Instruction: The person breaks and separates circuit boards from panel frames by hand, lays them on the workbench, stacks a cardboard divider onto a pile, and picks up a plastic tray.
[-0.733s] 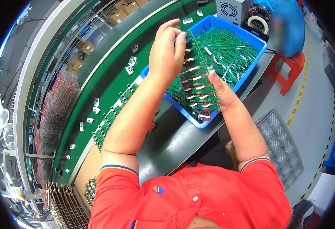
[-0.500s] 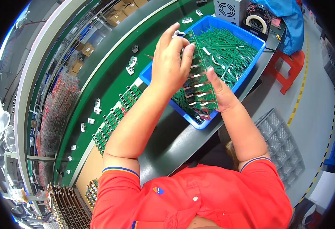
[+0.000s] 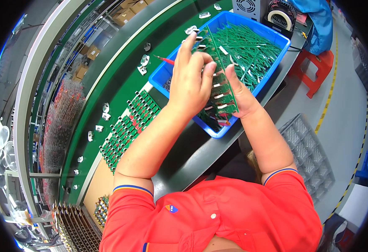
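Left hand (image 3: 190, 86): raised over the near-left part of the blue bin (image 3: 276, 35), fingers bent, their tips laid on the upper face of the green board panel (image 3: 219, 80); index finger stretched up toward the panel's far end.
Right hand (image 3: 240, 94): beneath and to the right of the panel, thumb pressed up along its right edge, palm cupping the near end; the other fingers are hidden behind the panel.
State of the hands: both closed narrowly on the same panel, one on each side.
Panel position: held in the air above the bin, not resting on the loose boards (image 3: 251, 50) below.
Panel long axis: runs from near the person out toward the far end of the bin, leaning slightly left at the top; the near end sits at the bin's front rim.
Panel face: rows of small white and silver parts cross it, set at right angles to the long axis.
Bin: stands on the dark counter (image 3: 200, 151), heaped with green boards lying at mixed angles.
Left of bin: more green panels (image 3: 127, 126) lie in a row on the green belt (image 3: 121, 80), well apart from the hands.
Beyond the bin: a roll of tape (image 3: 279, 17); a red stool (image 3: 316, 69) stands on the floor to the right.
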The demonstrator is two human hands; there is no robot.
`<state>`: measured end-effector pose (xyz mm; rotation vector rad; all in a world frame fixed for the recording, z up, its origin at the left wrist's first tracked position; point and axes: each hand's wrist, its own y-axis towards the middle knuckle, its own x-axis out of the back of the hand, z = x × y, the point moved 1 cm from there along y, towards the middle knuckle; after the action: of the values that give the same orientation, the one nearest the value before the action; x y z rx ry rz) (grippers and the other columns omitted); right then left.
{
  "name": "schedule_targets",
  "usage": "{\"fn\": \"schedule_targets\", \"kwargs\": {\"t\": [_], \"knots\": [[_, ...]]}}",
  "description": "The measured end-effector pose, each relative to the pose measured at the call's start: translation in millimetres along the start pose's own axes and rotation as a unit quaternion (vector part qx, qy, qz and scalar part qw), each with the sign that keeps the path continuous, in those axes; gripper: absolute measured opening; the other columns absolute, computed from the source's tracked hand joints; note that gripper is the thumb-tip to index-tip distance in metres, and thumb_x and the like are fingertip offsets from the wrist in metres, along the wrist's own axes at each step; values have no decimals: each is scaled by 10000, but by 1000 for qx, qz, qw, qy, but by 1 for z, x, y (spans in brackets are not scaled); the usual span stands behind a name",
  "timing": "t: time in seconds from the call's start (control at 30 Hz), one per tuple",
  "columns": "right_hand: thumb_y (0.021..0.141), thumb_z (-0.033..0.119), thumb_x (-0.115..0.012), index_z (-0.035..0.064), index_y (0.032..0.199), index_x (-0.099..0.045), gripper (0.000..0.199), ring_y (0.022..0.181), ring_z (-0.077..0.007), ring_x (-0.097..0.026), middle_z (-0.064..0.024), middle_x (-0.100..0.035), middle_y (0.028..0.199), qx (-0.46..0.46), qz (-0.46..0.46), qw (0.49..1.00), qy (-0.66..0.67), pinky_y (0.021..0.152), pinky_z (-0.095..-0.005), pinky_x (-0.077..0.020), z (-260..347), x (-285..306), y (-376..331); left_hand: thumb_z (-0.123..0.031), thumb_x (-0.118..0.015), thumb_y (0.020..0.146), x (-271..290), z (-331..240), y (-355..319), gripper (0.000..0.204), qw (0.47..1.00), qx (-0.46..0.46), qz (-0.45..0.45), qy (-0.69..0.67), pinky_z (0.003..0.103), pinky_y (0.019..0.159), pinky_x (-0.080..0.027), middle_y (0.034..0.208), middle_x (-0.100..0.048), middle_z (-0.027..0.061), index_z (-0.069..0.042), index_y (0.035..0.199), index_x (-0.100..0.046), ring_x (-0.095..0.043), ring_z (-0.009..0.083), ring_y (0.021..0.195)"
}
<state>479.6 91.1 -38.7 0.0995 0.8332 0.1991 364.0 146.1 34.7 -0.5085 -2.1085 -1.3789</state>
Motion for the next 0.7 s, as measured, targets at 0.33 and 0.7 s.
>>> {"fn": "schedule_targets", "kwargs": {"t": [0.33,0.7], "knots": [[838,653,-452,50,1337,-377,786,1119,-187,-538,-106,-524,1233,20,-22,999,-13,901,-336,-478,0,-10,-1,-113,-539,892,-12,-3,-5,103,1000,4,0,-8,424,994,-337,1338,-395,287,-10,901,-532,-393,385,1260],[825,665,-471,34,1284,-443,780,1063,-193,-568,-119,-550,1183,7,-34,999,-23,854,-332,-498,1,-4,-3,-143,-559,883,-11,-14,-20,113,1000,1,9,10,453,1031,-283,1420,-310,258,-35,914,-558,-334,410,1292]]}}
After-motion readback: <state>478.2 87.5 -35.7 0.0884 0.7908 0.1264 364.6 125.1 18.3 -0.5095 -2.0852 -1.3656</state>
